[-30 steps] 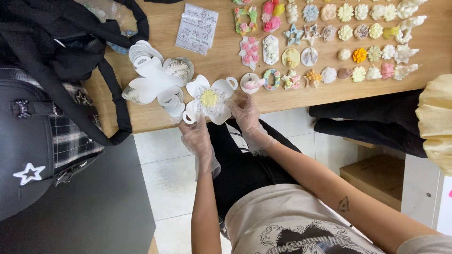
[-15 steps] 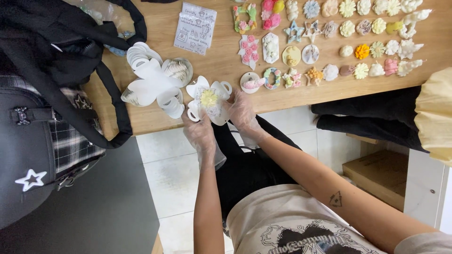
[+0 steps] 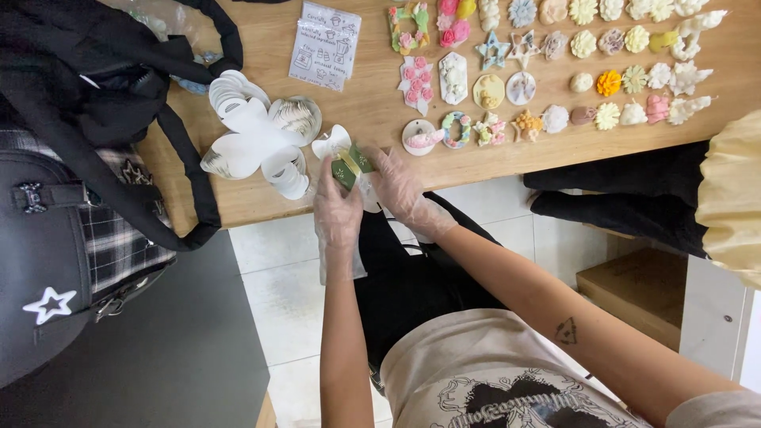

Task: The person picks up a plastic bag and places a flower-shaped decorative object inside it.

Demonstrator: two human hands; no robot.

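We are holding a small green folded paper box (image 3: 346,168) at the front edge of the light wooden table (image 3: 372,103).

Our clear-gloved left hand (image 3: 337,208) is pinching it from below; our clear-gloved right hand (image 3: 403,189) is gripping its side; white flower-shaped paper cutouts (image 3: 254,143) are lying just beside.

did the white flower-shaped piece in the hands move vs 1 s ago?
Yes. The white flower-shaped piece lay flat, open face up, beside the round pink disc; now the left hand and right hand have tipped it, showing a green part.
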